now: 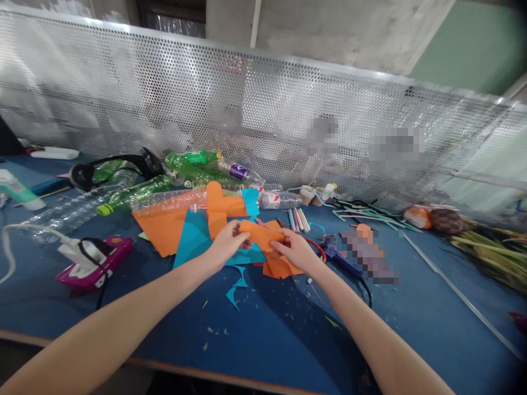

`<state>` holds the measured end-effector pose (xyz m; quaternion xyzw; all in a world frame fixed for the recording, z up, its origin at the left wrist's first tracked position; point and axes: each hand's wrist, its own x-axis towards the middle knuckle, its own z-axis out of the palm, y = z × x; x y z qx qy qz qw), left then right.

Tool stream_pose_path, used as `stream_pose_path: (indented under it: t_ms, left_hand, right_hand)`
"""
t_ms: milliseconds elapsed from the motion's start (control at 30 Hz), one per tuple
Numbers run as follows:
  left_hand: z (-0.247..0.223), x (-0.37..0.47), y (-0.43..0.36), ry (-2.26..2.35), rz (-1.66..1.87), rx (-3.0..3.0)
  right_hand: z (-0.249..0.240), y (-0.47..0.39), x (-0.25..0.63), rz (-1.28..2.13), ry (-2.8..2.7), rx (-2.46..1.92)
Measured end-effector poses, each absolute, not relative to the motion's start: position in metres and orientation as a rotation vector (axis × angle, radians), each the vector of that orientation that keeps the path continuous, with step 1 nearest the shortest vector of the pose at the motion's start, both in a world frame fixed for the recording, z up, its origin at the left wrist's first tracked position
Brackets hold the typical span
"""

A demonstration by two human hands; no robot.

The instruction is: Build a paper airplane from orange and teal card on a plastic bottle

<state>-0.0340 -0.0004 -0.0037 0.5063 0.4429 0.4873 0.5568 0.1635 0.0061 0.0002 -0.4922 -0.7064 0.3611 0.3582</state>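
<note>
Between my two hands an orange paper piece (260, 232) is held above the blue table. My left hand (230, 241) pinches its left end, and my right hand (293, 248) pinches its right end. Another orange sheet (280, 267) lies just beneath, partly covered by my right hand. Blue paper (193, 236) lies to the left, with blue scraps (236, 288) nearer the front. Behind my left hand is a cut orange shape (216, 208) with a blue piece (251, 202) at its right end. A larger orange sheet (162, 227) rests farther left.
Plastic bottles (144, 189) crowd the back left, near black headphones (115, 164). A magenta power strip (96, 263) sits at left. Markers (298, 219), a blue glue gun (343, 263) and its cable are right of my hands. A perforated metal screen (267, 109) stands behind.
</note>
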Motion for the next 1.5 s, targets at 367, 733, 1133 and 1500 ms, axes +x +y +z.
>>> stream_pose_path:
  t_ms: [367, 733, 1133, 1500]
  left_hand:
    - [0.002, -0.037, -0.003, 1.092, 1.185, 1.314]
    - [0.000, -0.038, 0.000, 1.133, 1.239, 1.376]
    - [-0.007, -0.042, 0.002, 1.206, 1.118, 1.420]
    - [-0.006, -0.033, -0.014, 0.990, 0.831, 2.043]
  right_hand:
    - [-0.002, 0.013, 0.168, 0.984, -1.737, -1.174]
    - [0.004, 0.014, 0.171, 0.913, -1.659, -1.254]
    - [0.005, 0.006, 0.175, 0.249, -2.244, -1.414]
    - [-0.023, 0.022, 0.182, 0.000, -2.343, -1.329]
